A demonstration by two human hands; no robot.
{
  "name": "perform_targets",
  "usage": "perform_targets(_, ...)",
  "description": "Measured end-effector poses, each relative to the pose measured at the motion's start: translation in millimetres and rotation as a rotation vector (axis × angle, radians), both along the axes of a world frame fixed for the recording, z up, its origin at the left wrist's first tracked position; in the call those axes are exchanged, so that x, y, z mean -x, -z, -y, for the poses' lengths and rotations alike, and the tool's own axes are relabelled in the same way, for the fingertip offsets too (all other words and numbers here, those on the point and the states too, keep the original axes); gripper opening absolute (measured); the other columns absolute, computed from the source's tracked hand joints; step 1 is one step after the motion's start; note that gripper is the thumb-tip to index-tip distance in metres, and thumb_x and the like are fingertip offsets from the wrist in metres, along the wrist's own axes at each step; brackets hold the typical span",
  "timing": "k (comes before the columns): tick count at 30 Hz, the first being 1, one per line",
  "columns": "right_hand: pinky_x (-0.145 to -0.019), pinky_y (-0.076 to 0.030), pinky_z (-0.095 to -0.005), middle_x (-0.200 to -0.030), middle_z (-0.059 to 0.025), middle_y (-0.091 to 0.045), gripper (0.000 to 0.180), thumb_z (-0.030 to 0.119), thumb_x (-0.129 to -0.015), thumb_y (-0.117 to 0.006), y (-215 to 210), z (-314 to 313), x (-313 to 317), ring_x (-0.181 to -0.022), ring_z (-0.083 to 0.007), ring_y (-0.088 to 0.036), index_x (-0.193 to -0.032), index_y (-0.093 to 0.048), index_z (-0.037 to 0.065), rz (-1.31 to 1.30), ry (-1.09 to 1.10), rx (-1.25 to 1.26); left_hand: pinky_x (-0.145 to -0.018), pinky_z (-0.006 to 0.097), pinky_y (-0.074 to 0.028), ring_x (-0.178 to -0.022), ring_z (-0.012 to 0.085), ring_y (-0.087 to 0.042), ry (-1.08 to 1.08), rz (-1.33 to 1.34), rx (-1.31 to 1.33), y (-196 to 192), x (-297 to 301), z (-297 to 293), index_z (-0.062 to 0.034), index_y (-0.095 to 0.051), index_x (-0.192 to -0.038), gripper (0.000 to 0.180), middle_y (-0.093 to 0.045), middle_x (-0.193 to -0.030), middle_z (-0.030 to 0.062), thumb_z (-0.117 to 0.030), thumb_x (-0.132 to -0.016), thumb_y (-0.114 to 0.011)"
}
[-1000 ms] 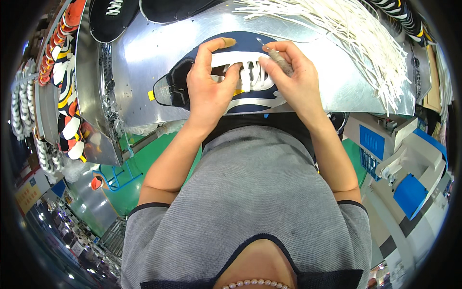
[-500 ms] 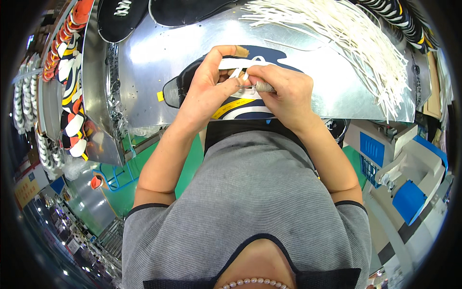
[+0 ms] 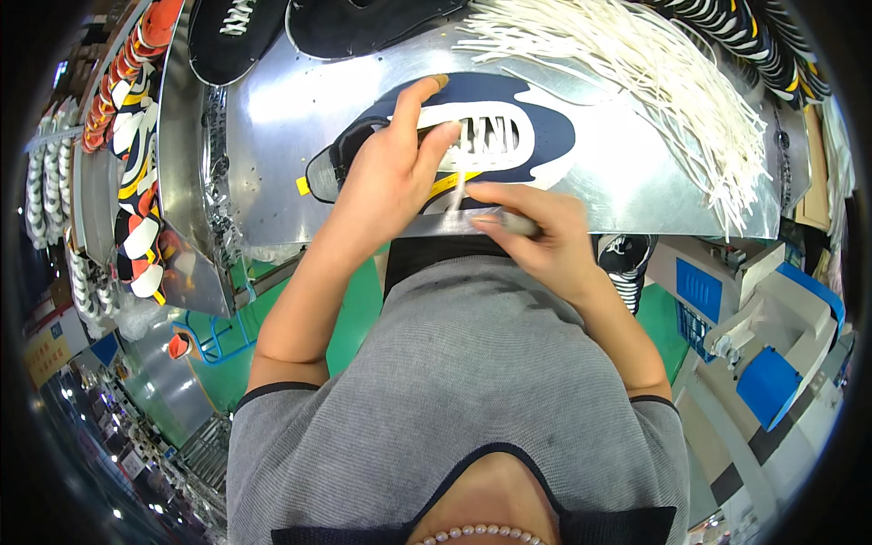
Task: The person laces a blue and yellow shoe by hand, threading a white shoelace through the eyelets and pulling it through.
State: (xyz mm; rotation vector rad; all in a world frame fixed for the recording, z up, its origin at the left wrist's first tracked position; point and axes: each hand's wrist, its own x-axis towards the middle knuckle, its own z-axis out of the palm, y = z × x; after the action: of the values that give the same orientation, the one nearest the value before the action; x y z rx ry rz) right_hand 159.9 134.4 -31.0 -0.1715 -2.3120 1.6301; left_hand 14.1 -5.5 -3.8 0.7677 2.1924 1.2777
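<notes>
A navy, white and yellow shoe upper (image 3: 549, 132) lies on the metal table, toe to the right. White lace zigzags across its oval white lacing panel (image 3: 520, 127). My left hand (image 3: 386, 177) holds the upper at its collar end, its taped index finger reaching over the far side and its thumb on the lacing. Closer to my body, my right hand (image 3: 545, 232) is closed on a white shoelace (image 3: 460, 184), which runs taut from the panel's near edge. A short grey-tan cylinder (image 3: 518, 223), perhaps a wrapped tool handle, also sits in my right fingers; its tip is blurred.
A heap of loose white laces (image 3: 636, 82) covers the table's far right. Two black shoe pieces (image 3: 232, 41) lie at the far left edge. Colourful uppers (image 3: 136, 182) hang in a row on the left. A grey and blue machine (image 3: 772, 354) stands at the right.
My right hand has moved from the lacing panel toward my body, drawing the lace out. My left thumb has come away from the right fingers, and the laced panel shows now.
</notes>
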Motion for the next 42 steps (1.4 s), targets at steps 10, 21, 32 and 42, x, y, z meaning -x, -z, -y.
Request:
perform_targets(10,-0.058,-0.047,-0.0266,-0.069,-0.0043,-0.068,0.019,0.021,-0.083,-0.079,12,11,13,-0.061,-0.0092,-0.06,-0.09,-0.073,0.004,0.396,0.145,0.172,-0.077,0.038,-0.053,-0.093,0.036,-0.067,0.072,-0.403,0.124,-4,-29,37,-0.0025,-0.063,-0.11,0.03,-0.067,-0.105,0.015,-0.002,-0.082,-0.074)
perform_targets(21,-0.061,-0.041,-0.0196,-0.076,0.0048,-0.062,0.011,0.011,-0.089,-0.073,12,18,39,-0.069,-0.0009,-0.051,-0.087,-0.068,0.001,0.1,0.167,0.62,-0.066,0.039,-0.051,-0.075,0.034,-0.067,0.083,-0.308,0.076,5,-26,34,-0.0025,-0.062,-0.106,0.031,-0.07,-0.089,0.0162,-0.024,-0.087,-0.075)
perform_targets(32,-0.061,-0.047,-0.031,-0.076,-0.0102,-0.066,0.018,0.017,-0.099,-0.06,-7,13,-10,-0.066,-0.0183,-0.062,-0.106,-0.053,0.002,0.275,0.095,0.233,-0.058,0.035,-0.051,-0.065,0.0264,-0.07,-0.01,-0.488,0.213,7,-34,21,-0.0048,-0.064,-0.096,0.026,-0.072,-0.08,0.0115,-0.023,-0.085,-0.079)
perform_targets(42,-0.061,-0.047,-0.0293,-0.071,-0.0083,-0.064,0.014,0.013,-0.099,-0.059,-6,6,4,-0.063,-0.0166,-0.061,-0.099,-0.052,0.001,0.388,0.072,0.174,-0.052,0.038,-0.046,-0.056,0.0277,-0.061,0.141,-0.698,0.05,21,-28,23,-0.0056,-0.062,-0.096,0.023,-0.062,-0.064,0.0092,-0.021,-0.085,-0.075)
